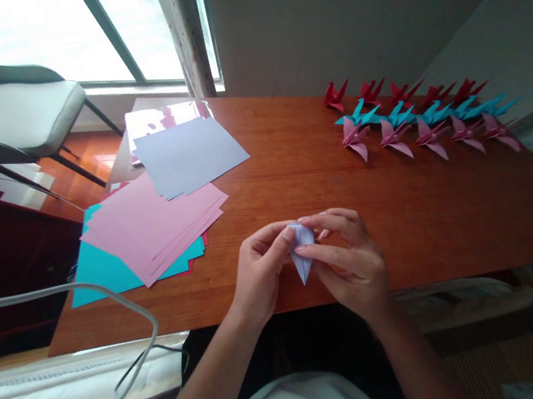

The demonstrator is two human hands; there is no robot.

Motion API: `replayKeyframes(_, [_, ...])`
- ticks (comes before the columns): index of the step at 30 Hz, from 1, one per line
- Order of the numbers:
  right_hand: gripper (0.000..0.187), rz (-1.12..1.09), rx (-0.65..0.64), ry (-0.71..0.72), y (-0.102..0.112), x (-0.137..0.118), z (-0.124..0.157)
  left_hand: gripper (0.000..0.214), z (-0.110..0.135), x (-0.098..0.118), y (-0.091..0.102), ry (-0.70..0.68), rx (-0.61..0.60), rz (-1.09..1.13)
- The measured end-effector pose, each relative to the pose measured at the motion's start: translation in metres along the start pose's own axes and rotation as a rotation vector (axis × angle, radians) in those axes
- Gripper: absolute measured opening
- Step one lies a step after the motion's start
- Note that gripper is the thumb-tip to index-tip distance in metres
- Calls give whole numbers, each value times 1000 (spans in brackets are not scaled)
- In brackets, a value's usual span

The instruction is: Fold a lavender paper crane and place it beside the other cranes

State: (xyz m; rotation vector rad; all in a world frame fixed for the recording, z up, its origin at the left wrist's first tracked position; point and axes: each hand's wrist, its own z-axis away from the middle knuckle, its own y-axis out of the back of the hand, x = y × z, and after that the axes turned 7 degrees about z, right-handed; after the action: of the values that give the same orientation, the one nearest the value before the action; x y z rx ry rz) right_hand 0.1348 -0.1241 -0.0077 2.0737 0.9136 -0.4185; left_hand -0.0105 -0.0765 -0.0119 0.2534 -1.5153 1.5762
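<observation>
A small piece of folded white-lilac paper (301, 263) is held between both hands over the table's near edge, its narrow point turned down toward me. My left hand (260, 268) pinches its upper left side, the thumb lying across the front. On the other side, my right hand (354, 260) grips it with the fingers at its top and right edge. The fingers cover part of the folds. Finished paper cranes stand in rows at the far right: red cranes (371, 92), blue cranes (397, 114) and pink cranes (394, 137).
On the wooden table (283, 176), pale lilac sheets (194, 157), pink sheets (159, 223) and blue sheets (106, 272) lie fanned out at the left. A grey cable (131, 305) loops past the left front corner. A chair (6, 122) stands by the window.
</observation>
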Motion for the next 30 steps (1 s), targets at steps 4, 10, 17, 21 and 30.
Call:
replayKeyframes(4, [44, -98, 29, -127, -3, 1, 4, 18, -2, -3, 3, 12, 26, -38])
replayKeyframes(10, [25, -228, 22, -482, -6, 2, -1, 18, -2, -8, 4, -28, 15, -147])
replayKeyframes(17, [11, -331, 10, -594, -7, 5, -1, 25, -2, -8, 3, -85, 12, -275])
replayKeyframes(21, [14, -333, 50, -566, -7, 5, 0, 27, -2, -8, 4, -79, -6, -287])
replayKeyframes(30, [2, -233, 74, -470, -8, 6, -1, 23, 2, -5, -1, -44, 3, -283])
